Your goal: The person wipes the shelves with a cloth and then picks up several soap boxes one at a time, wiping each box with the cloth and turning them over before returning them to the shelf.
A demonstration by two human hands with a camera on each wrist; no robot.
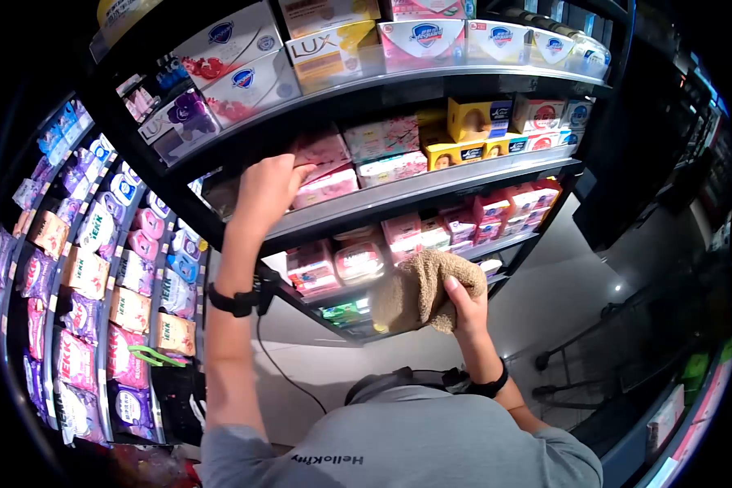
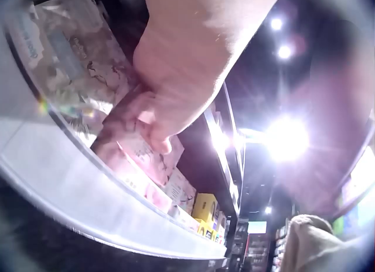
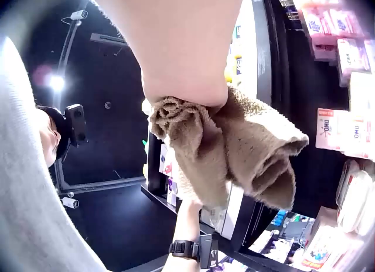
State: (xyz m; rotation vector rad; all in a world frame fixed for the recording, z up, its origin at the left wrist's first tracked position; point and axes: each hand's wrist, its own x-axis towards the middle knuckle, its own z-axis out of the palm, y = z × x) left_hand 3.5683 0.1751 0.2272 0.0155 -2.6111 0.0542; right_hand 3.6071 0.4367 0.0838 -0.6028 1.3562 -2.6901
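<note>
My left hand (image 1: 268, 189) reaches into the middle shelf, at the end of a row of boxes. Its thumb lies across the front of an upper pink soap box (image 1: 321, 152), and the fingers are partly hidden behind its side. Under that box lies another pink box (image 1: 327, 187). In the left wrist view, bent fingers rest on the pink box (image 2: 153, 158). My right hand (image 1: 468, 307) grips a bunched brown towel (image 1: 443, 285) in front of the lower shelf, thumb on top. The towel (image 3: 234, 149) hangs in folds from that hand in the right wrist view.
Floral boxes (image 1: 382, 138) and yellow boxes (image 1: 470, 119) continue along the same shelf. Above, a shelf lip (image 1: 431, 73) fronts larger soap packs. Pink packs (image 1: 358, 260) fill the shelf below. Bagged goods (image 1: 89, 272) line the left side; a dark cart (image 1: 577, 342) stands right.
</note>
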